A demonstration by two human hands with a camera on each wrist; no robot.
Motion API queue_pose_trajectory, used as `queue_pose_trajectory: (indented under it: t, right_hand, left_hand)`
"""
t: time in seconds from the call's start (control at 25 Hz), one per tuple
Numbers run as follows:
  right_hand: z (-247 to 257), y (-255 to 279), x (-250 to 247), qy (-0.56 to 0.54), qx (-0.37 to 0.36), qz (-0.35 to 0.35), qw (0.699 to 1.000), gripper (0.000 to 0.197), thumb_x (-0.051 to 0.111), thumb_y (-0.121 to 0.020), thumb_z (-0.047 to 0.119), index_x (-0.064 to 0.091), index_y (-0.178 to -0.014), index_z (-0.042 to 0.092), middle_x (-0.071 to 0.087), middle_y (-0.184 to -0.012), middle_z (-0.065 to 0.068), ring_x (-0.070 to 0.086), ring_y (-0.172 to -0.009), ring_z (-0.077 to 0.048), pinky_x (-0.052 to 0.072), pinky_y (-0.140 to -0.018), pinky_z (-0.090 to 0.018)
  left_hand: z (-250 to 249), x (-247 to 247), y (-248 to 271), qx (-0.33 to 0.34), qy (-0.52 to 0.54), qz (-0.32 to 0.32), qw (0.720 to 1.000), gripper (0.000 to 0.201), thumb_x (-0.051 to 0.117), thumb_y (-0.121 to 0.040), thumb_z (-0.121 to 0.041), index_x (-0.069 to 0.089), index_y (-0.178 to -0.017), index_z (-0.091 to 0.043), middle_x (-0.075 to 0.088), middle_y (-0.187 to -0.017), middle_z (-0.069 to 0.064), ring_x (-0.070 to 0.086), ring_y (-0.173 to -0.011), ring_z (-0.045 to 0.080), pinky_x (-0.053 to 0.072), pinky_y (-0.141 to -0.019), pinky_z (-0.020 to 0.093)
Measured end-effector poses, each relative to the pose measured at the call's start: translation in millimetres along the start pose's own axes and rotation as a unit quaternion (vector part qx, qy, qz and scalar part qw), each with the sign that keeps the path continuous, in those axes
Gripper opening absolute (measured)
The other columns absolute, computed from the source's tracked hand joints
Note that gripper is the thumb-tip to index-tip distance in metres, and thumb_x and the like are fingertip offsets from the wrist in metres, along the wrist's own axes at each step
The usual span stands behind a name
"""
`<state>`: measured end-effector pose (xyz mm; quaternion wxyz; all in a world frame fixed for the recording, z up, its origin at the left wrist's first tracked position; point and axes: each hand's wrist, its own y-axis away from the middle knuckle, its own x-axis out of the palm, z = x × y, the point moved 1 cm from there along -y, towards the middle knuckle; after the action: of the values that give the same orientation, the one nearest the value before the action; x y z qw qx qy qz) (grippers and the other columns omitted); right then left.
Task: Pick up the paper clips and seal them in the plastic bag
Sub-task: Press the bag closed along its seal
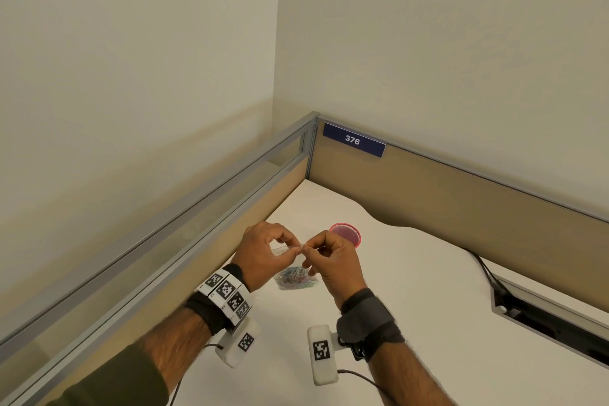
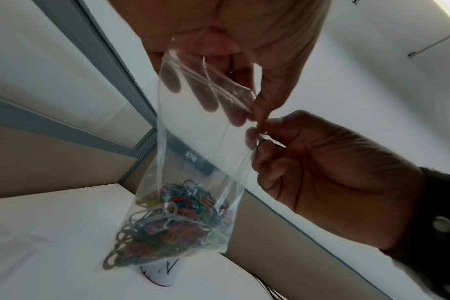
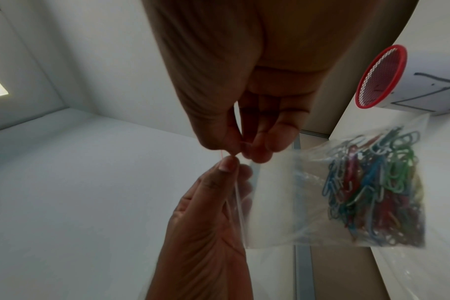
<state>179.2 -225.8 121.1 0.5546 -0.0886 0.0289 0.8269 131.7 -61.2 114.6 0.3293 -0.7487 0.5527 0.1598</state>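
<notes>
I see both hands raised over the bench (image 1: 412,290), the left hand (image 1: 260,254) and right hand (image 1: 333,260) each pinching the plastic bag (image 2: 198,142) at its top strip. Paper clips (image 2: 172,223) sit heaped in its bottom; beyond stands a red mesh cup (image 1: 345,232).

The plastic bag (image 2: 193,130) I pinch is thin, clear, glossy film, creased near its zip strip, the paper clips (image 3: 373,182) inside are smooth wire in shiny coloured coating, and at one o'clock sits a red mesh cup (image 3: 380,77) on the matt white desk (image 1: 412,290).
</notes>
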Motion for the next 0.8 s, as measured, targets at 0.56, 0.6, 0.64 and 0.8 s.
queue_pose_trajectory:
  t: [0.56,0.6,0.64,0.8]
  right_hand:
    - [-1.1,0.1,1.1,0.013,-0.016,0.006,1.0,0.006,0.068,-0.083,0.01,0.068,-0.084,0.004,0.068,-0.081,-0.016,0.063,-0.065,-0.02,0.054,-0.061,-0.022]
    - [-1.9,-0.1,0.8,0.017,-0.017,0.001,1.0,0.005,0.068,-0.082,0.009,0.068,-0.083,0.004,0.068,-0.081,-0.016,0.062,-0.065,-0.021,0.054,-0.06,-0.022]
    - [-2.6,-0.3,0.5,0.02,-0.019,-0.004,1.0,0.005,0.068,-0.082,0.009,0.068,-0.082,0.004,0.067,-0.08,-0.016,0.061,-0.065,-0.021,0.054,-0.06,-0.023]
    - [-4.9,0.7,0.2,0.019,-0.025,-0.007,0.999,0.003,0.066,-0.081,0.008,0.068,-0.08,0.007,0.066,-0.077,-0.015,0.06,-0.064,-0.02,0.054,-0.061,-0.026]
  left_hand:
    - [-2.3,-0.1,3.0,0.002,0.003,0.019,1.0,0.028,0.052,-0.074,-0.055,0.062,-0.082,-0.03,0.058,-0.078,-0.023,0.055,-0.086,0.0,0.05,-0.087,0.04]
    - [-2.1,0.4,3.0,0.002,0.001,0.02,1.0,0.027,0.052,-0.074,-0.055,0.062,-0.081,-0.031,0.058,-0.077,-0.023,0.055,-0.086,0.0,0.05,-0.086,0.04]
    - [-1.3,0.9,3.0,0.0,0.002,0.022,1.0,0.027,0.052,-0.074,-0.055,0.062,-0.081,-0.031,0.058,-0.077,-0.023,0.055,-0.085,0.0,0.05,-0.086,0.039]
    - [2.8,-3.1,4.5,-0.012,0.014,0.035,0.999,0.022,0.061,-0.075,-0.053,0.064,-0.081,-0.032,0.062,-0.08,-0.021,0.059,-0.086,0.005,0.049,-0.08,0.028]
